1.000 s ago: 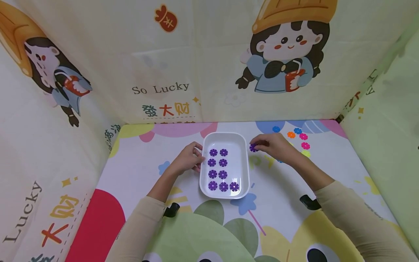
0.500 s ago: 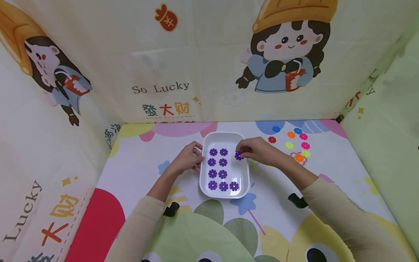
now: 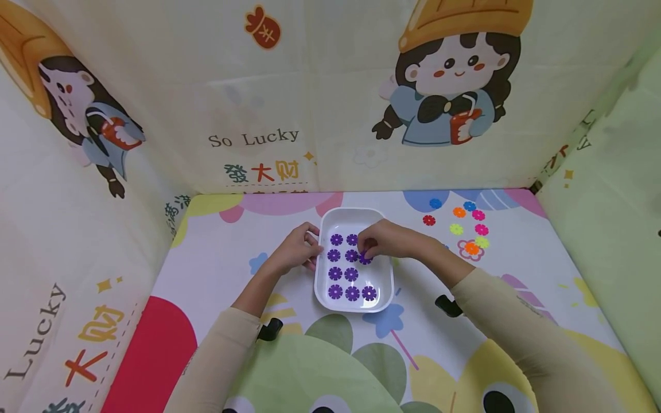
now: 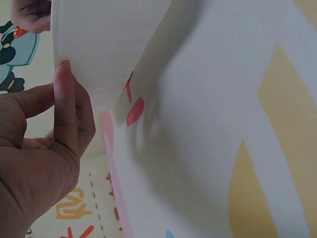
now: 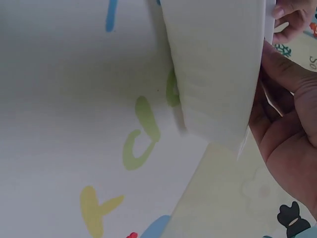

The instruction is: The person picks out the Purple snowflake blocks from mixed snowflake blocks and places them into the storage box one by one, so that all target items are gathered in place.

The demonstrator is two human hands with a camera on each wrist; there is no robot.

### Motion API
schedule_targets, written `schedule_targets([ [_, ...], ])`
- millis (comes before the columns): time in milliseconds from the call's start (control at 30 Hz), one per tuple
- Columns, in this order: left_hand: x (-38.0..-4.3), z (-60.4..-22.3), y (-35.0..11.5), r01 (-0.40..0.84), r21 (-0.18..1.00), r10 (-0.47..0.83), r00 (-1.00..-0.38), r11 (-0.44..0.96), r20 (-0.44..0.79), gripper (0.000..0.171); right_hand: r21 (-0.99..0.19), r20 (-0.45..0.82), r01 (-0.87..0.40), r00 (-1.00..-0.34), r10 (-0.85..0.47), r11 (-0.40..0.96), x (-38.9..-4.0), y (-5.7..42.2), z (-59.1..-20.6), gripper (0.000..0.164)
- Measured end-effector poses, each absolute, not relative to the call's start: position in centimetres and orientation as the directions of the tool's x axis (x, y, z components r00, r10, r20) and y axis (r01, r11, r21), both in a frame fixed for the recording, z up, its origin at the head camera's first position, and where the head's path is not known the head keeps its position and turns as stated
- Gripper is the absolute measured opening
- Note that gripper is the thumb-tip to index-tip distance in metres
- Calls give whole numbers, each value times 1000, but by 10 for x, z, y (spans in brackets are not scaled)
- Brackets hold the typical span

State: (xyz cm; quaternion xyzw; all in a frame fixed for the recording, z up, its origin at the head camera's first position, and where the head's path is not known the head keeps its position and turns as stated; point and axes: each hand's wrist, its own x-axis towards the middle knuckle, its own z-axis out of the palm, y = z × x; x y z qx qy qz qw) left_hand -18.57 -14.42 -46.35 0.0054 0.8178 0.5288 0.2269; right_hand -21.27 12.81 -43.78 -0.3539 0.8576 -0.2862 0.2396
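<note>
A white rectangular tray (image 3: pixel 381 298) stands at the middle of the table, with several purple snowflake-shaped plastic discs (image 3: pixel 335 274) lying in rows inside. My left hand (image 3: pixel 295 249) holds the tray's left rim; in the left wrist view its fingertips (image 4: pixel 63 69) touch the outer wall. My right hand (image 3: pixel 387 238) reaches over the right rim and pinches another purple snowflake disc (image 3: pixel 365 259), right of the second row from the back. The fingers partly cover this disc. In the right wrist view, the tray wall (image 5: pixel 218 74) hides the discs.
Loose snowflake discs in red (image 3: pixel 429 220), blue (image 3: pixel 436 203), orange (image 3: pixel 459 212), pink (image 3: pixel 478 215) and yellow (image 3: pixel 457 229) lie at the back right of the table. A printed cloth wall (image 3: pixel 341 115) rises behind the table's back edge.
My right hand has moved left from outside the tray to over its inside, carrying the purple snowflake disc with it. The left hand and the tray stay in place.
</note>
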Motion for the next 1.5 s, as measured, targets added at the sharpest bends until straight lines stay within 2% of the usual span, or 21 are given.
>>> schedule_targets([
  [567,-186,-465,-143,-243,866,243,-895,437,-375,37,-494,-435,-481,-585,-685,724,-219,102,-450,8],
  [933,-185,-464,-142,-244,863,239,-895,442,-376,37,-414,-478,-495,-595,-646,764,-213,94,-453,11],
  [1500,-184,-463,-144,-234,867,247,-897,440,-367,38,-400,-486,-502,-593,-642,767,-211,92,-456,13],
])
